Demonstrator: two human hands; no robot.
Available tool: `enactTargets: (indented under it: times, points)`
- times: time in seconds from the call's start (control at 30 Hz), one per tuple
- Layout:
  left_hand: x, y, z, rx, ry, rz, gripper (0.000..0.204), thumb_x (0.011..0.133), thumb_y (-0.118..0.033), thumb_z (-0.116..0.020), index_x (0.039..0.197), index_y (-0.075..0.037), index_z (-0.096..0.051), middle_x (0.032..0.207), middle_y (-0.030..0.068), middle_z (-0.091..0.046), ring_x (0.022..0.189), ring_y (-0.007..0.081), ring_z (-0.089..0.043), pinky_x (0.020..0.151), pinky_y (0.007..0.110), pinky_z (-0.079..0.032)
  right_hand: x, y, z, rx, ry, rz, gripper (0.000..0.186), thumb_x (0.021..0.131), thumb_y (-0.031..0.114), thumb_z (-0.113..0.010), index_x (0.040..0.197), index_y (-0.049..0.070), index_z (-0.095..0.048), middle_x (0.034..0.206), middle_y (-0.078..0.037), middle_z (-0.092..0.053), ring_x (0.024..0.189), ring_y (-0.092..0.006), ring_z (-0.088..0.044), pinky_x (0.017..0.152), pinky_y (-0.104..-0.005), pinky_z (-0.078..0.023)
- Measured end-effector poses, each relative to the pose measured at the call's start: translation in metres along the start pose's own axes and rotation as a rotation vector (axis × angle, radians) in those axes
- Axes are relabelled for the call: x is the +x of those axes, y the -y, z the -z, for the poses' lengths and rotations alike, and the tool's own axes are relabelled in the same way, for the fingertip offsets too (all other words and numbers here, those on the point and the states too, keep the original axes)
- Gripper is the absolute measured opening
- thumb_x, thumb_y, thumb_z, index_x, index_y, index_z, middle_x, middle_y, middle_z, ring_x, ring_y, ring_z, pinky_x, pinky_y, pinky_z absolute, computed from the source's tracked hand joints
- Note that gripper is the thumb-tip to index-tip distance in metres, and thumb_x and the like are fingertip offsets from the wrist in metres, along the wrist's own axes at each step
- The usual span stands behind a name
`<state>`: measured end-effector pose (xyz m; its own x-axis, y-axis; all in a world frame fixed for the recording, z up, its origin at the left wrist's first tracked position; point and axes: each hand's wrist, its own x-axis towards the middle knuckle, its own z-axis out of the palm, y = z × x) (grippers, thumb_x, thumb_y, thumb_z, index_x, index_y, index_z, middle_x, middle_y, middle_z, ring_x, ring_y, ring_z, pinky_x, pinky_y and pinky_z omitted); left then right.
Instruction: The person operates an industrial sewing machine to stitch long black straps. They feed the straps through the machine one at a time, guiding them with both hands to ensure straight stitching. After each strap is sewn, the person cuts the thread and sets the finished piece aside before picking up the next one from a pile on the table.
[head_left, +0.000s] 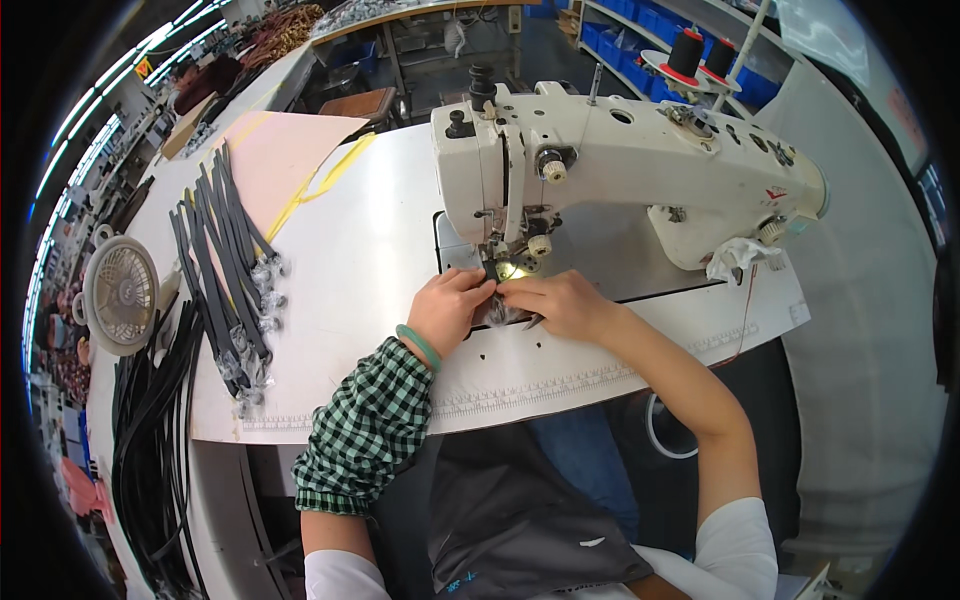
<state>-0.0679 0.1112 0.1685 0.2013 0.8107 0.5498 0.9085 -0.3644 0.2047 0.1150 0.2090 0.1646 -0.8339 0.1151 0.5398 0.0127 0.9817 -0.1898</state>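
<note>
A white sewing machine [620,140] stands on the white table, its lit needle area just beyond my fingertips. My left hand [447,308], with a green band at the wrist and a checked sleeve cover, presses its closed fingers on a short piece of dark strap [490,270] by the presser foot. From the right, my right hand [562,304] pinches the near end of the same strap. Clear plastic wrapping [497,314] shows between the hands, around something small. A dark pointed tip [534,322] sticks out under my right hand; its kind cannot be made out.
Several dark straps with plastic-wrapped ends [225,260] lie left on a pink sheet [285,150] with yellow edging. A round plastic basket [120,290] stands farther left, above long black straps [150,440] hanging over the edge. Thread spools [685,55] stand behind the machine.
</note>
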Motion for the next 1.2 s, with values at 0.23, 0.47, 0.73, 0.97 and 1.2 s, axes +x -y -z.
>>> enactTargets:
  times: [0.23,0.47,0.73,0.97,1.2]
  points:
    - [0.008,-0.008,0.001,0.001,0.120,0.202,0.021,0.072,-0.008,-0.058,0.092,-0.005,-0.063,0.092,0.0077,-0.061,0.080,0.0235,-0.057,0.071,0.032,-0.048,-0.004,0.007,0.006,-0.053,-0.019,-0.126,0.029,0.061,0.001,-0.058,0.089,0.009,-0.060,0.103,0.001,-0.058,0.067,-0.0210,-0.061,0.055,-0.0309,-0.050]
    - [0.001,-0.020,-0.024,0.214,-0.039,0.244,0.016,0.074,-0.013,-0.058,0.088,-0.005,-0.060,0.090,0.0075,-0.061,0.089,0.0221,-0.057,0.070,0.032,-0.049,-0.082,-0.022,0.110,-0.330,-0.777,-0.384,0.018,0.077,-0.002,-0.053,0.094,0.000,-0.058,0.088,-0.005,-0.057,0.065,-0.0088,-0.049,0.055,-0.0223,-0.040]
    - [0.007,-0.017,-0.036,0.191,-0.019,0.217,0.015,0.072,-0.008,-0.057,0.087,-0.007,-0.060,0.091,0.0057,-0.059,0.095,0.0223,-0.056,0.074,0.032,-0.049,-0.225,-0.228,0.360,-0.924,-0.582,-1.159,0.040,0.089,0.031,-0.038,0.101,-0.003,-0.054,0.091,-0.014,-0.058,0.070,-0.0198,-0.057,0.059,-0.0281,-0.047]
    - [0.003,-0.014,-0.031,0.166,-0.003,0.246,0.018,0.069,-0.005,-0.057,0.087,-0.006,-0.060,0.093,0.0074,-0.059,0.095,0.0240,-0.056,0.075,0.033,-0.049,-0.248,-0.234,0.303,-0.336,-0.886,-1.237,0.047,0.090,0.039,-0.036,0.100,-0.004,-0.051,0.093,-0.014,-0.057,0.077,-0.0188,-0.056,0.064,-0.0302,-0.046]
    - [0.011,-0.019,-0.013,0.145,0.157,0.342,0.013,0.074,-0.011,-0.055,0.083,-0.005,-0.062,0.090,0.0098,-0.059,0.092,0.0223,-0.056,0.071,0.031,-0.049,-0.241,-0.231,0.255,-0.072,-1.264,-1.109,0.053,0.090,0.041,-0.034,0.110,-0.006,-0.048,0.100,-0.018,-0.057,0.091,-0.0244,-0.055,0.080,-0.0328,-0.041]
